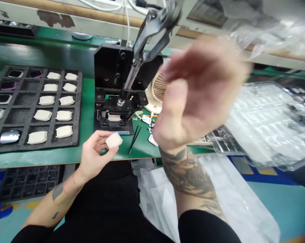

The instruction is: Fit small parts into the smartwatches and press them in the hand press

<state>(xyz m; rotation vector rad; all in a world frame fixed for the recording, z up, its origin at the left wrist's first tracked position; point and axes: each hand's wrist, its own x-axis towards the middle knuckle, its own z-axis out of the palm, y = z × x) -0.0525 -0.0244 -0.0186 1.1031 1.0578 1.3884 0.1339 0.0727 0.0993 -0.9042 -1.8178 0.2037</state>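
Observation:
Near the bench's front edge, my left hand [93, 157] pinches a cream-white, rounded-square watch-shaped piece [113, 140] between thumb and fingers. Just behind it stands a black hand press [128, 72] with a metal lever [152, 28]. Another pale piece [114, 117] sits under the press head. My right hand [203, 91] is raised to the right of the lever, apart from it and blurred by motion. Its thumb stands away from the curved fingers, and nothing shows between them. Black tweezers [135, 138] lie on the green bench right of the press.
At left, a dark foam tray [78, 111] holds several cream pieces and watch-like cases in its compartments. A cream fan [160, 87] stands behind my right hand. Clear plastic trays [264, 118] are stacked at right. Small parts [151, 128] are scattered by the tweezers.

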